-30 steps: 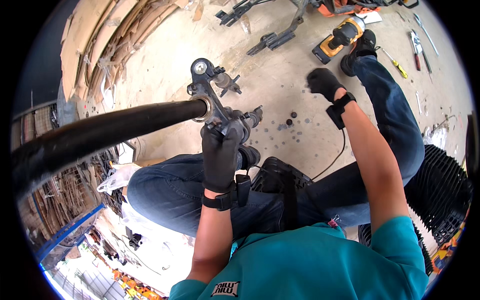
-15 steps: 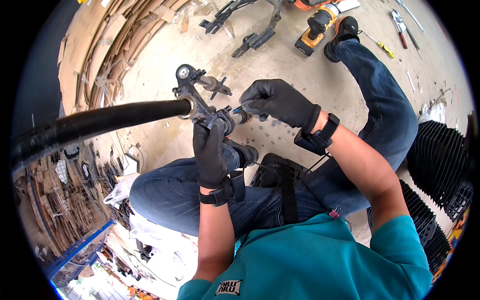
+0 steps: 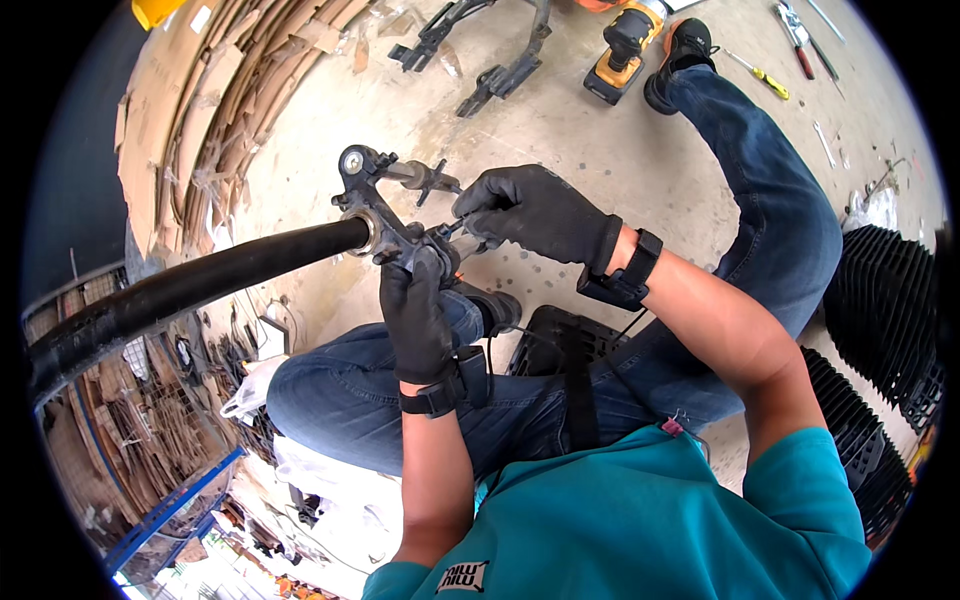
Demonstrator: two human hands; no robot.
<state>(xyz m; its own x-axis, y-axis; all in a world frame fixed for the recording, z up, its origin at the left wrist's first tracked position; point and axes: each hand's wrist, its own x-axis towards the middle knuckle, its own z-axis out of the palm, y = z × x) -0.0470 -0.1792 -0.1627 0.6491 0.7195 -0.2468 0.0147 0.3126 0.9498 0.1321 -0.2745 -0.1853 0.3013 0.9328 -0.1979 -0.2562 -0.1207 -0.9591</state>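
A long black tube (image 3: 230, 258) slants in from the left and ends in a dark metal bracket (image 3: 398, 228), like a fork crown. From its far end a short rod (image 3: 420, 177) with a small crosspiece sticks out to the right. My left hand (image 3: 415, 325), in a black glove, is closed around the bracket's near end. Just right of that end, my right hand (image 3: 545, 215), gloved too, has its fingertips pinched together at a small part against the bracket. The fingers hide what they hold.
On the floor ahead lie a black metal frame (image 3: 510, 78), a yellow-black cordless drill (image 3: 622, 52) and a yellow-handled screwdriver (image 3: 770, 84). Red-handled pliers (image 3: 802, 58) lie at the far right. Stacked cardboard (image 3: 185, 130) stands far left; black ribbed pieces (image 3: 885, 315) sit at the right.
My right hand has shifted left, closer to the bracket, and its fingertips now touch there. The bracket and tube sit slightly further left. My left hand keeps its grip.
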